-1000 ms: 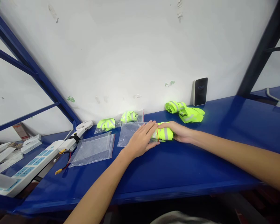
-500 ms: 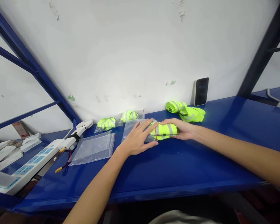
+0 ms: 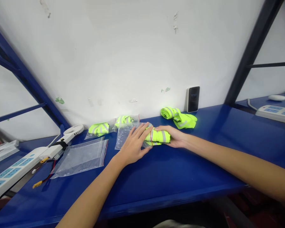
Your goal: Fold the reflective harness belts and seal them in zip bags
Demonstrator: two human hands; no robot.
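Observation:
A rolled neon-yellow reflective vest with silvery stripes lies partly inside a clear zip bag. The bag's red-lined mouth crosses the roll, whose right end sticks out. My right hand grips that outer end, thumb on top and fingers partly hidden. Across the bag and the covered part of the roll, my left hand lies with fingers stretched out and thumb apart. Behind the hands, two bagged yellow rolls, a left one and a right one, rest near the wall.
An empty clear zip bag lies to the left, beside a white power strip, a small fan and a yellow-ended cable. Loose yellow vests and an upright dark-screened device stand back right on the blue table.
My view has turned slightly right, so the scene sits farther left. Both hands keep nearly the same hold on the bag and vest; the vest's exposed end looks about the same.

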